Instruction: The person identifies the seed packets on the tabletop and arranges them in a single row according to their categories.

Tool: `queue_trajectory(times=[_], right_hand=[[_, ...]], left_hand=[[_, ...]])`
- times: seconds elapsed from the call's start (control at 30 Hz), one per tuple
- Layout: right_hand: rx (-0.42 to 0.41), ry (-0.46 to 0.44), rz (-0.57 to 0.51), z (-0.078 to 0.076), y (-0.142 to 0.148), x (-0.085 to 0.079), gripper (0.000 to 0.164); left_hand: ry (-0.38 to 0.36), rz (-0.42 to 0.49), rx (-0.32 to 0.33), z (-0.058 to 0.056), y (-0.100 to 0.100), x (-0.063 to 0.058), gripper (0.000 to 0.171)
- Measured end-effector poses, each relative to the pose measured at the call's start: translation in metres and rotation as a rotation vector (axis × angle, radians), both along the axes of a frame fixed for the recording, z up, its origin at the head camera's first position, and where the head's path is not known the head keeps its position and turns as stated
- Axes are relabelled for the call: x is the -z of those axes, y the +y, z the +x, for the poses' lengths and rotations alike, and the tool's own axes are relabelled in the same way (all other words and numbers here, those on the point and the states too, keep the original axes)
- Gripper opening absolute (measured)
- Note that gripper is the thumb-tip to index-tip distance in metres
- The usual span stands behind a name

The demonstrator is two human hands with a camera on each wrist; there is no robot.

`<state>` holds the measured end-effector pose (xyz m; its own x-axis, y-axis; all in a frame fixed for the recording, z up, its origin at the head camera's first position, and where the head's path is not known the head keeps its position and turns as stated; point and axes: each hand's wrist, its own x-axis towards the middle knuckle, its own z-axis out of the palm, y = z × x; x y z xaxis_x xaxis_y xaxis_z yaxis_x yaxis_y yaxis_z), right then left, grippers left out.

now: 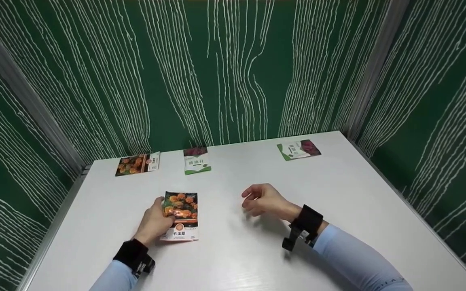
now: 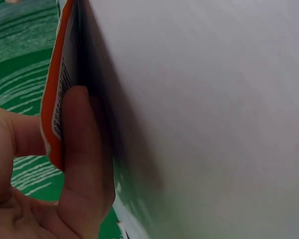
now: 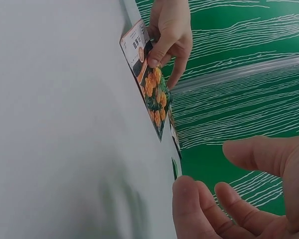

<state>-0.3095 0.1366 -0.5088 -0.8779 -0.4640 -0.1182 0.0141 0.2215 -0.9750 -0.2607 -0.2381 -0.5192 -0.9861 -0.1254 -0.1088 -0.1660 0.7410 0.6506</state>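
Note:
My left hand (image 1: 155, 220) pinches a flat seed packet (image 1: 182, 210) by its left edge, thumb on the printed front and fingers behind. Orange flowers cover one half of the packet and a white label with characters the other. Seen from the left wrist, the packet's orange edge (image 2: 51, 94) lies between thumb and fingers, close over the table. To the right, my right hand (image 1: 267, 201) hovers above the white table with loosely bent fingers and nothing between them. From the right wrist, a gap shows between its thumb (image 3: 254, 153) and fingertips.
Along the table's (image 1: 241, 178) back edge lie another orange-flower packet (image 1: 138, 164), a green and white packet with dark pink flowers (image 1: 197, 161), and a similar one (image 1: 299, 149) farther right. Green walls (image 1: 176, 81) with white wavy lines enclose the back and sides.

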Motion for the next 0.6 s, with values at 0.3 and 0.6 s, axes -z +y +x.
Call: queue_trajectory(times=[0.3,0.6], right_hand=[[0.009,0.012,0.008,0.0,0.008,-0.001,0.043],[0.016,0.013,0.007,0.0,0.016,-0.002,0.047]], left_hand=[[0.026,-0.257,0.023,0.009,0.0,-0.006,0.071],[0.024,-0.283,0.026,0.013,-0.002,-0.007,0.059]])
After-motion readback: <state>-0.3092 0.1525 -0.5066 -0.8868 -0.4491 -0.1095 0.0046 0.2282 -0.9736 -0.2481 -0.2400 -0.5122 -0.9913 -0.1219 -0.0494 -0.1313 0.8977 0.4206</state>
